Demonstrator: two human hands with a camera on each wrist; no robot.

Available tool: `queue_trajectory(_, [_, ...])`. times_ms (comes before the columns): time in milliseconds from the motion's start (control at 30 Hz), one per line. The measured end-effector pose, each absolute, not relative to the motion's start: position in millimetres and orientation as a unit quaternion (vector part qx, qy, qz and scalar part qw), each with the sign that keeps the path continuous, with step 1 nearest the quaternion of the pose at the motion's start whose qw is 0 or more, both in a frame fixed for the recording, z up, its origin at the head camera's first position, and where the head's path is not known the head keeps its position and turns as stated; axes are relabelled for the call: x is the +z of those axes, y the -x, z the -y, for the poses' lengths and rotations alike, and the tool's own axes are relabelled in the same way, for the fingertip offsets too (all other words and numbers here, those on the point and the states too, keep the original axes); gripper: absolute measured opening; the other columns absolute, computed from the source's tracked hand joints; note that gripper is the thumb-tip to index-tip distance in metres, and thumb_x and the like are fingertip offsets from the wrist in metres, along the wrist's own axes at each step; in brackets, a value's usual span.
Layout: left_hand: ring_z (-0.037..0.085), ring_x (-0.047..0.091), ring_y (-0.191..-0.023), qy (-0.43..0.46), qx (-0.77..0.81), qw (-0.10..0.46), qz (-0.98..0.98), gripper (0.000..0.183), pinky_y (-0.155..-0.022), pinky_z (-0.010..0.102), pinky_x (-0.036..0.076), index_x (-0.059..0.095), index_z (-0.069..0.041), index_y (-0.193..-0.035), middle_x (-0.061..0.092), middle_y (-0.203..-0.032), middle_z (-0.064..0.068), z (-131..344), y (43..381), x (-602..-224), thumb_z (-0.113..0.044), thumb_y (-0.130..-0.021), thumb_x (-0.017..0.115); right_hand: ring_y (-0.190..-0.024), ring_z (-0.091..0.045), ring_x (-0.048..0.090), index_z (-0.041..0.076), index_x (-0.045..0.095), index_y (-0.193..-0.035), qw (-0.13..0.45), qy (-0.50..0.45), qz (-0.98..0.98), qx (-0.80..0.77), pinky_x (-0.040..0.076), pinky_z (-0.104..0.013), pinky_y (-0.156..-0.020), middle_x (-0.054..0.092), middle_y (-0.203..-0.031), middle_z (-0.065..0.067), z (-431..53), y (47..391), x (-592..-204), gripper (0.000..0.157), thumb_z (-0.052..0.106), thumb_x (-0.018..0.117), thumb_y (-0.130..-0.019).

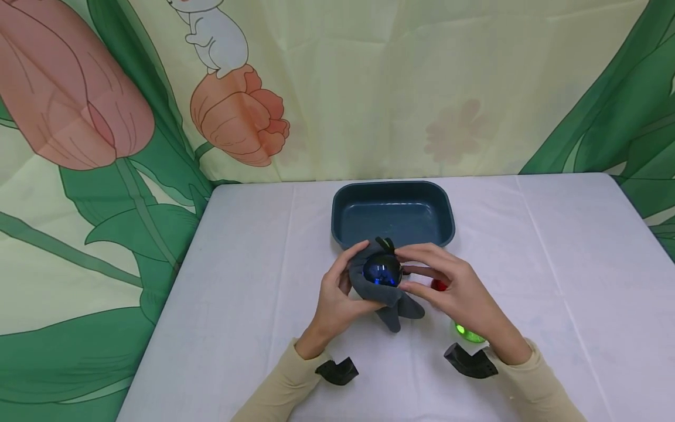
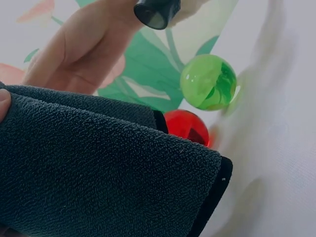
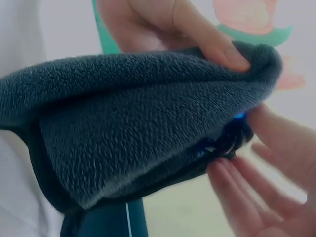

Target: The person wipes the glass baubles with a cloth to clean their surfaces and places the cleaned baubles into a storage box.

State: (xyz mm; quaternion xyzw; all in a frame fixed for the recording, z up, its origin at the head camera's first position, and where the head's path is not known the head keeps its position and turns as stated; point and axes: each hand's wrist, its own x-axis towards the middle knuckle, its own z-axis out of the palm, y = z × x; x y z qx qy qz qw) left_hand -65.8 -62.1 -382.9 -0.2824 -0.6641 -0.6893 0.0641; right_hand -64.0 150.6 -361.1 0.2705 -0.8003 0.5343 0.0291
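My left hand [image 1: 340, 302] grips a dark grey terry cloth [image 1: 358, 281] with black edging, folded around a shiny blue ball [image 1: 382, 270]. At the ball's right side, my right hand [image 1: 456, 287] pinches it between thumb and fingers. In the right wrist view, the cloth [image 3: 138, 113] covers most of the ball, and only a glossy blue part [image 3: 236, 133] shows by the right fingertips. The left thumb presses on the cloth there. The left wrist view shows the cloth [image 2: 98, 163] hanging in front, hiding the ball.
Behind the hands on the white-covered table [image 1: 253, 281] stands a dark blue rectangular basin [image 1: 392, 220]. A red ball [image 1: 439, 285] and a clear green ball [image 1: 469, 334] lie under the right hand and wrist. A printed curtain [image 1: 358, 88] hangs behind the table.
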Motion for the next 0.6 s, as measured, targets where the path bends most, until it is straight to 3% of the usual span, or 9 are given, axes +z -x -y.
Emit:
queue_trajectory(167, [0.029,0.051,-0.114,0.283,-0.69,0.066,0.662,0.083,-0.097,0.036,0.042,0.036,0.009,-0.133,0.046,-0.128,0.022,61.6,66.4,-383.5,0.018,-0.061,0.076,-0.111,-0.014,0.052,0.014,0.061,-0.121,0.072,-0.316,0.814,0.482,0.049,-0.017,-0.083,0.053,-0.125,0.0,-151.4,64.5,-361.8,0.052,0.004,0.076,-0.072])
queue_trajectory(400, [0.029,0.051,-0.115,0.286,-0.698,0.061,0.654,0.083,-0.096,0.037,0.043,0.036,0.009,-0.133,0.045,-0.129,0.023,61.5,66.5,-384.5,0.02,-0.06,0.075,-0.107,-0.015,0.05,0.013,0.06,-0.122,0.094,-0.34,0.812,0.465,0.045,-0.011,-0.057,0.052,-0.127,-0.003,-148.6,65.3,-366.5,0.057,-0.003,0.076,-0.069])
queue_trajectory(600, [0.028,0.05,-0.116,0.286,-0.691,0.058,0.661,0.083,-0.097,0.036,0.042,0.035,0.009,-0.134,0.044,-0.13,0.023,60.7,65.3,-383.4,0.018,-0.061,0.075,-0.105,-0.014,0.052,0.011,0.059,-0.123,0.115,-0.354,0.81,0.453,0.044,-0.011,-0.058,0.052,-0.126,-0.005,-147.8,66.8,-369.9,0.06,-0.006,0.076,-0.068])
